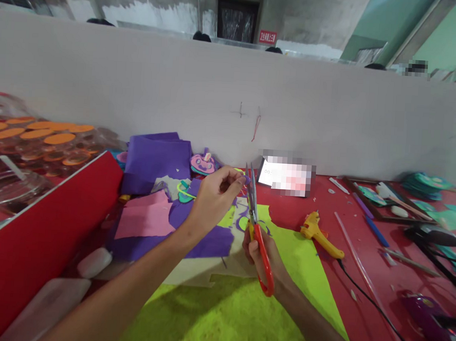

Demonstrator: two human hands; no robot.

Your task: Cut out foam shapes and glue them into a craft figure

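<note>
My left hand pinches a small purple piece, which looks like felt, between thumb and fingertips. Beside it, my right hand grips a pair of scissors with red and yellow handles. The blades point up and stand slightly apart, close to the purple piece. Below both hands lie purple felt sheets and a yellow-green felt sheet. Purple offcuts lie near the scissors. Pink felt rests on the purple to the left.
A yellow glue gun with a black cord lies right. Behind stand a lit phone and a grey partition. A red board slants along the left, beside orange discs. A brown tray holds small parts.
</note>
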